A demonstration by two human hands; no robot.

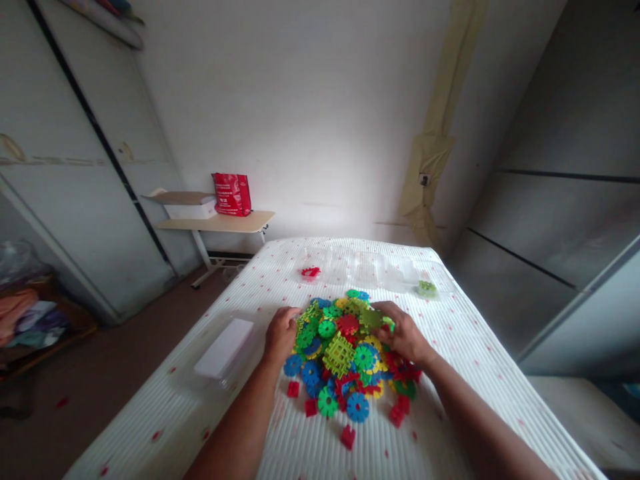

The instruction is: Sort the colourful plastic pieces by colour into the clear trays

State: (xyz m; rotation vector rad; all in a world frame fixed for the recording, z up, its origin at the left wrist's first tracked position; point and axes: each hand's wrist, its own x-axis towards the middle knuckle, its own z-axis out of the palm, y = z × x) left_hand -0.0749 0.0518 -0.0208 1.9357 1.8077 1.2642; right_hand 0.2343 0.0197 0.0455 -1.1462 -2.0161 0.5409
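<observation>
A heap of plastic building pieces lies in front of me: notched blue discs [357,407], green discs [327,402], red pieces [349,437] and yellow-green lattice squares [339,355]. At the heap's left edge is my left hand [281,333], its fingers curled beside a tilted yellow-green lattice piece [309,312]; its fingertips are partly hidden, so what it grips is unclear. My right hand [404,333] reaches over the right side, with bent fingers and thumb around the edge of a yellow-green square piece [371,320]. Green and red pieces sit close under that hand.
Behind the heap stands a row of clear plastic compartments [367,270], with red pieces [311,273] at left and yellow-green pieces [427,288] at right. A clear box with a whitish slab [226,348] lies left. Beyond are a side table [240,222] and red bag [232,195].
</observation>
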